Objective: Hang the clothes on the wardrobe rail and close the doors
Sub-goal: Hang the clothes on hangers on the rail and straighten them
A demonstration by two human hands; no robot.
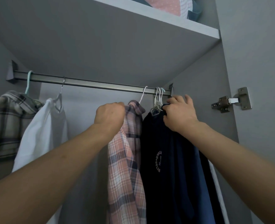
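A metal wardrobe rail (pixel 93 84) runs across under the shelf. On it hang a grey plaid shirt (pixel 2 120) on a teal hanger, a white garment (pixel 39 131), a pink plaid shirt (pixel 125 159) on a white hanger, and a dark navy top (pixel 162 159) with a round print on bunched white hangers (pixel 158 97) at the rail's right end. My left hand (pixel 109 115) is a fist gripping the pink shirt's shoulder by the collar. My right hand (pixel 180 113) holds the navy top's neckline, fingers curled into the cloth.
A grey shelf (pixel 157 23) sits above the rail with folded pink and blue fabric on it. The wardrobe's right side wall carries a metal door hinge (pixel 230 102). A blue garment (pixel 198 183) and a white one hang behind the navy top.
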